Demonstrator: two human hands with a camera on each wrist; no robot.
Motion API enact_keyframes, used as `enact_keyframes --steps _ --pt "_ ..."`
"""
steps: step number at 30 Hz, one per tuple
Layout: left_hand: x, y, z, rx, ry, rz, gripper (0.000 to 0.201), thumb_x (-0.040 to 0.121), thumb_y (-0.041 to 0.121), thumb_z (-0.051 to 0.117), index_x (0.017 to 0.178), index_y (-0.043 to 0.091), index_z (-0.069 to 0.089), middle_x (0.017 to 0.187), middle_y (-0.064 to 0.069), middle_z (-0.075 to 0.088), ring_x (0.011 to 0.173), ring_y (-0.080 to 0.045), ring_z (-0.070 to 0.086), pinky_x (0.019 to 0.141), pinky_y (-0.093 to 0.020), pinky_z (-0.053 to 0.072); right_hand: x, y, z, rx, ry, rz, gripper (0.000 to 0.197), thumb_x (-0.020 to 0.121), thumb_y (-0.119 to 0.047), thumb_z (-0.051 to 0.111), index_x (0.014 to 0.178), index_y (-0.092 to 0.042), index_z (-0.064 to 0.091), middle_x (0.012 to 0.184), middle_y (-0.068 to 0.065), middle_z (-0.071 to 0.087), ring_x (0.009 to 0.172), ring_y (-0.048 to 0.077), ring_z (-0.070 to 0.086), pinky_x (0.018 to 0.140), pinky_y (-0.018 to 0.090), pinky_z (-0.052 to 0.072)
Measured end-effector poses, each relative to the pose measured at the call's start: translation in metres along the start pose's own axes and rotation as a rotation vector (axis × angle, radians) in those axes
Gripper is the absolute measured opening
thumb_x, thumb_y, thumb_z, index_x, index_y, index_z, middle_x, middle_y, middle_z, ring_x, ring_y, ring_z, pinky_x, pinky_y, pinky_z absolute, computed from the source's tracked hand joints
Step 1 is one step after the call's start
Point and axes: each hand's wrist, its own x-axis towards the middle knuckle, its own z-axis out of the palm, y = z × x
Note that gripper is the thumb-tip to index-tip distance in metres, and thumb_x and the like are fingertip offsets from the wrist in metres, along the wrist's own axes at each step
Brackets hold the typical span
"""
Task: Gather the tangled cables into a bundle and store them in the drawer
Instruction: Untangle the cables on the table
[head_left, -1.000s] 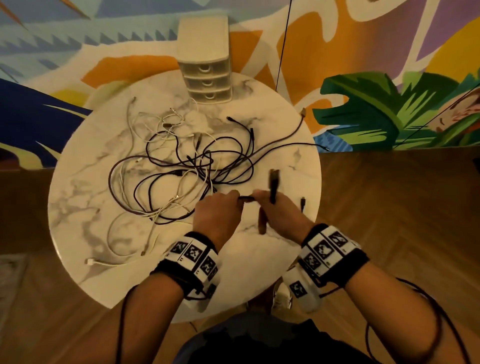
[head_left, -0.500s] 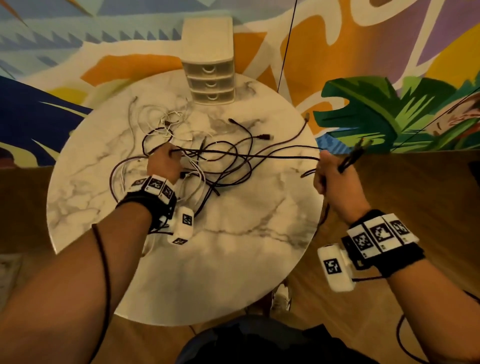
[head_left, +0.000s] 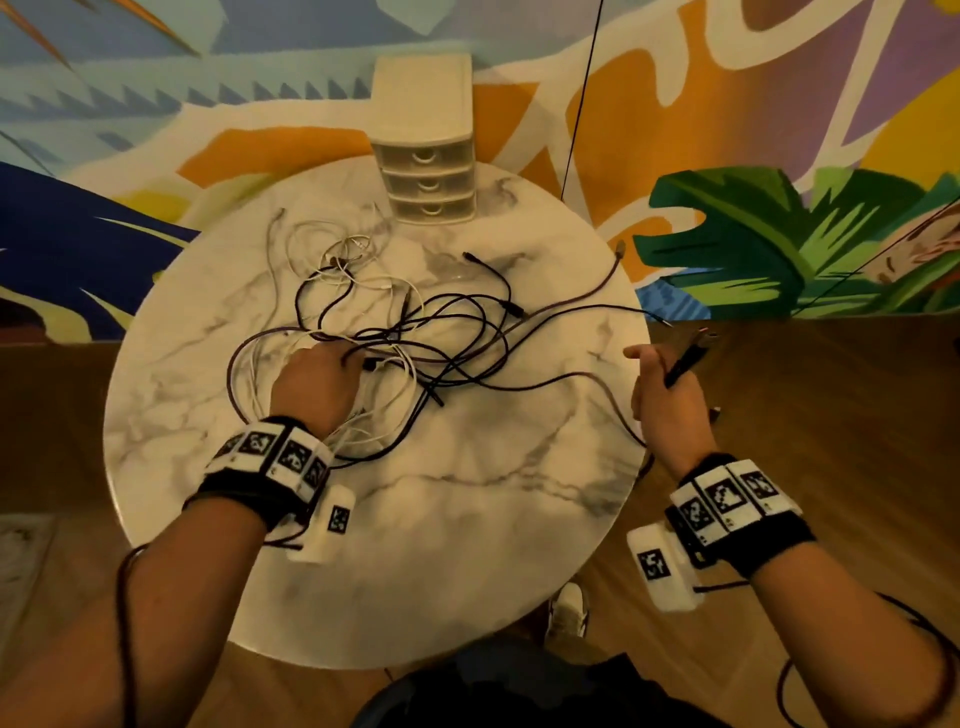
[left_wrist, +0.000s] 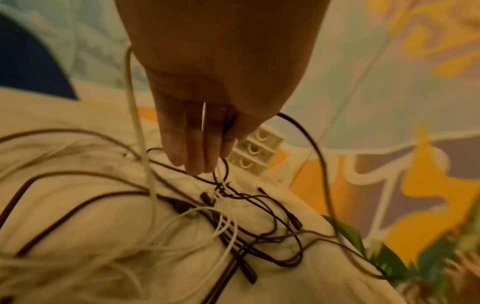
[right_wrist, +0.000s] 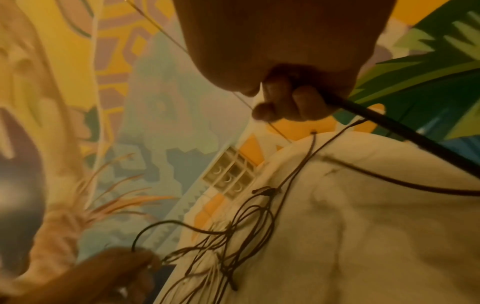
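Note:
A tangle of dark and white cables (head_left: 426, 332) is spread over the far half of the round marble table (head_left: 441, 545). My left hand (head_left: 317, 384) lies on the tangle's left side and pinches a dark strand between thumb and fingers (left_wrist: 197, 139). My right hand (head_left: 667, 395) hovers just past the table's right edge, fingers (right_wrist: 291, 98) curled round a dark cable (right_wrist: 389, 123) whose plug end sticks up beyond the fist. This cable sags back across the table to the tangle. A small cream three-drawer unit (head_left: 426, 171) stands at the far edge with all drawers closed.
A painted mural wall rises directly behind the table. Wooden floor surrounds it, with a shoe (head_left: 569, 610) near the front edge. A thin black cord (head_left: 582, 93) hangs down the wall right of the drawer unit. The near half of the tabletop carries no cables.
From together at the front, my hands spread apart: the left to the tangle, the right past the right edge with the dark cable. The strand, taut half a second ago, now sags.

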Motion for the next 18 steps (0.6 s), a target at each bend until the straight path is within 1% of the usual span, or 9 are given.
enact_keyframes --steps 1,3,4,6,8,10,11,15,18 --pt "-0.008 0.01 -0.004 0.058 0.015 0.032 0.031 0.094 0.037 0.039 0.083 0.019 0.062 0.081 -0.01 0.069 0.08 -0.034 0.063 0.07 -0.041 0.05 -0.003 -0.009 0.006 0.019 0.0 -0.05 0.03 0.096 -0.044 0.032 0.091 -0.034 0.059 0.066 -0.013 0.05 0.07 0.013 0.052 0.07 0.031 0.04" --pt "-0.024 0.033 -0.005 0.14 0.054 0.094 0.035 0.096 0.038 0.039 0.086 0.014 0.063 0.084 -0.013 0.067 0.083 -0.035 0.06 0.067 -0.037 0.044 -0.011 -0.03 0.032 0.029 -0.145 -0.126 0.031 0.098 -0.046 0.032 0.099 -0.034 0.061 0.067 -0.017 0.048 0.066 0.009 0.049 0.067 0.029 0.039" --pt "-0.031 0.045 -0.004 0.163 0.068 0.127 0.036 0.096 0.038 0.04 0.088 0.012 0.064 0.087 -0.014 0.066 0.086 -0.035 0.06 0.067 -0.037 0.041 -0.018 -0.041 0.048 -0.004 -0.264 -0.133 0.037 0.098 -0.048 0.032 0.108 -0.031 0.062 0.066 -0.015 0.051 0.063 0.009 0.051 0.064 0.029 0.041" --pt "-0.045 0.066 0.002 0.224 0.049 0.175 0.036 0.097 0.038 0.038 0.093 0.013 0.065 0.091 -0.013 0.067 0.089 -0.034 0.06 0.068 -0.036 0.042 -0.031 -0.06 0.076 -0.128 -0.5 -0.116 0.054 0.094 -0.057 0.027 0.115 -0.022 0.062 0.066 -0.004 0.059 0.06 0.021 0.056 0.063 0.038 0.048" --pt "-0.053 0.075 0.011 0.235 0.008 0.156 0.036 0.098 0.039 0.037 0.093 0.015 0.063 0.09 -0.012 0.066 0.086 -0.032 0.06 0.065 -0.035 0.04 -0.038 -0.066 0.094 -0.162 -0.65 -0.069 0.056 0.097 -0.053 0.027 0.103 -0.014 0.067 0.058 0.003 0.056 0.055 0.023 0.054 0.067 0.041 0.049" --pt "-0.059 0.075 0.016 0.239 -0.035 0.135 0.036 0.098 0.041 0.034 0.094 0.017 0.061 0.089 -0.011 0.065 0.083 -0.031 0.06 0.063 -0.033 0.038 -0.039 -0.065 0.1 -0.051 -0.695 0.006 0.055 0.1 -0.045 0.029 0.088 -0.009 0.069 0.05 0.005 0.051 0.047 0.017 0.048 0.061 0.037 0.044" --pt "-0.063 0.074 0.019 0.268 -0.054 0.146 0.037 0.099 0.042 0.033 0.096 0.018 0.06 0.09 -0.01 0.065 0.083 -0.03 0.06 0.063 -0.033 0.038 -0.038 -0.064 0.1 0.013 -0.687 0.042 0.055 0.101 -0.041 0.03 0.086 -0.006 0.068 0.048 0.006 0.05 0.044 0.014 0.046 0.057 0.032 0.041" --pt "-0.073 0.079 0.027 0.473 -0.072 0.239 0.036 0.1 0.039 0.03 0.108 0.017 0.059 0.092 -0.008 0.065 0.083 -0.029 0.063 0.061 -0.032 0.038 -0.035 -0.068 0.098 0.157 -0.662 0.151 0.052 0.101 -0.039 0.029 0.104 0.0 0.063 0.047 0.004 0.046 0.037 0.006 0.038 0.042 0.016 0.031" --pt "-0.074 0.087 0.03 0.542 -0.068 0.308 0.036 0.101 0.036 0.029 0.131 0.026 0.045 0.087 -0.004 0.065 0.077 -0.025 0.063 0.055 -0.03 0.035 -0.035 -0.072 0.099 0.141 -0.659 0.17 0.046 0.102 -0.034 0.031 0.103 -0.001 0.062 0.051 0.005 0.048 0.034 0.003 0.038 0.037 0.012 0.029"
